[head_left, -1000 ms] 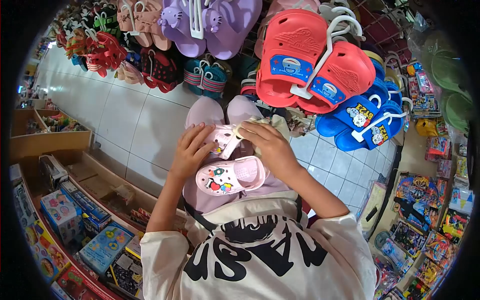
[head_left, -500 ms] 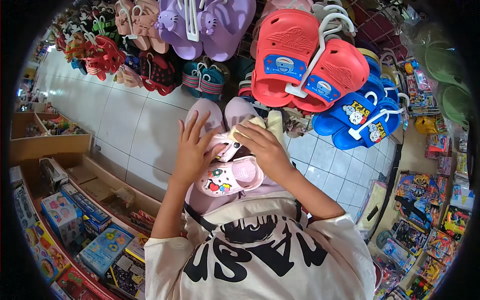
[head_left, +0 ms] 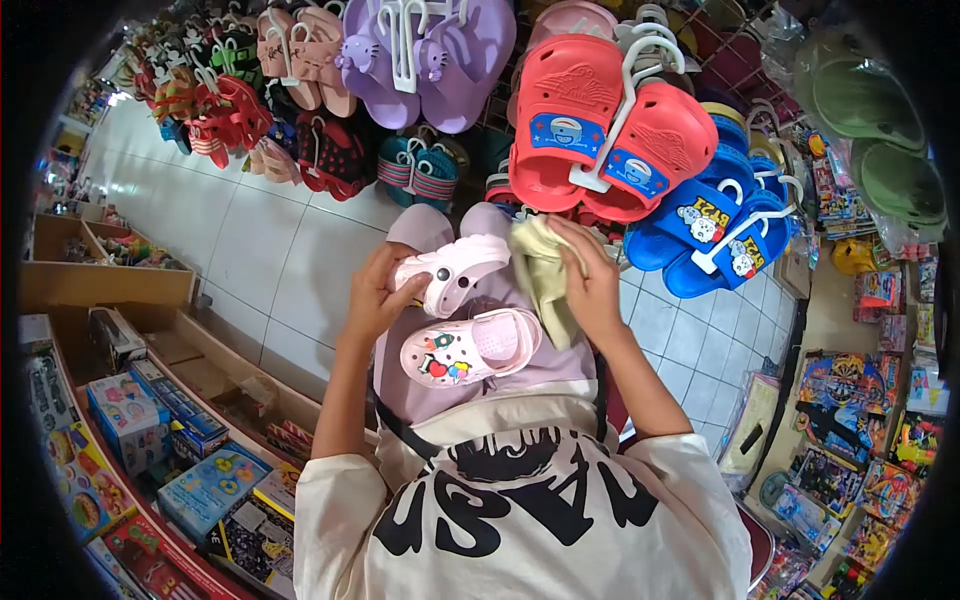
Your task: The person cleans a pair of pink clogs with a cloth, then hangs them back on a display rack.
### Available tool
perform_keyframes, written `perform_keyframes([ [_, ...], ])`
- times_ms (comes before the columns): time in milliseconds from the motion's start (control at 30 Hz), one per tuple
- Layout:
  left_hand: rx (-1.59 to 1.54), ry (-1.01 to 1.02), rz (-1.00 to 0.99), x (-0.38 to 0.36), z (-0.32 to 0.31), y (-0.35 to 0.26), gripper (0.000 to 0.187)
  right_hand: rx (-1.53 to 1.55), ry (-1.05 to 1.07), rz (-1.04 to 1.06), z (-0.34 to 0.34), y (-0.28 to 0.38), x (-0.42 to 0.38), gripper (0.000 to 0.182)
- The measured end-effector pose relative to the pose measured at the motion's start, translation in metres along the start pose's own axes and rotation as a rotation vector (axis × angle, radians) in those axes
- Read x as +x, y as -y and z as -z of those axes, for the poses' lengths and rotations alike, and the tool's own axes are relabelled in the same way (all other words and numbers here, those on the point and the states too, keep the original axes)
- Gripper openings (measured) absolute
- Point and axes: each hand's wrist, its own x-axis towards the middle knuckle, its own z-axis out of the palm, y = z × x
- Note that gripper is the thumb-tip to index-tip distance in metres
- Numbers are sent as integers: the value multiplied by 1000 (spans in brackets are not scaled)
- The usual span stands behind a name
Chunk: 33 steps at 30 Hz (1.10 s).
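My left hand grips a pale pink clog by one end, holding it tilted over my lap. A black round strap button shows on the clog's side. Pinched in my right hand is a pale yellow cloth, which hangs down just right of that clog. The matching pink clog, with colourful charms on its top, lies across my lap, below the held one. Neither hand touches it.
Red clogs, blue slides and purple sandals hang on a rack in front. Boxed toys fill a wooden shelf on my left. Packaged toys line the right side. Tiled floor lies beyond my knees.
The cloth has come off the upper clog and moved right with my right hand. My left hand now grasps that clog's end, and the clog is turned to show its side.
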Motion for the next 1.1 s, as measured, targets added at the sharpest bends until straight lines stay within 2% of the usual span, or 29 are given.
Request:
perform_keyframes([
  [67,-66,-13,-32,-6,-3,8,29,11,-14,64,-15,20,4,36],
  [133,-35,-57,-26,-10,-8,13,29,162,50,-49,-48,20,-10,41],
  [233,12,-79,-4,-10,-8,7,28,-38,35,16,-53,30,-23,50],
  [367,101,23,-53,2,-2,-1,27,-59,75,52,-42,2,-36,55],
  [467,-197,147,145,17,-3,14,25,-20,75,56,-30,0,-34,50],
  [500,-131,227,107,27,1,15,25,-5,49,43,-26,2,-35,45],
  [600,-344,318,346,42,2,7,25,102,-4,-111,-18,2,-35,43],
  [633,-217,340,314,43,1,12,31,152,-8,-165,-16,4,-33,42],
  [733,459,60,-84,41,-9,0,38,5,4,-127,-18,-10,-24,40],
  [767,285,103,29,39,-9,-6,55,3,9,-129,-18,-12,-19,38],
  [867,374,261,-287,27,-10,-23,69,-31,27,-151,-17,-17,-7,37],
  [900,440,267,-277,23,-12,-29,84,-81,51,-112,-20,-23,-5,36],
  [1000,493,211,-207,25,-24,-19,88,-79,85,-50,-36,-29,2,35],
  [1100,580,184,-235,27,-31,-10,89,-96,127,-96,-40,-26,-5,38],
])
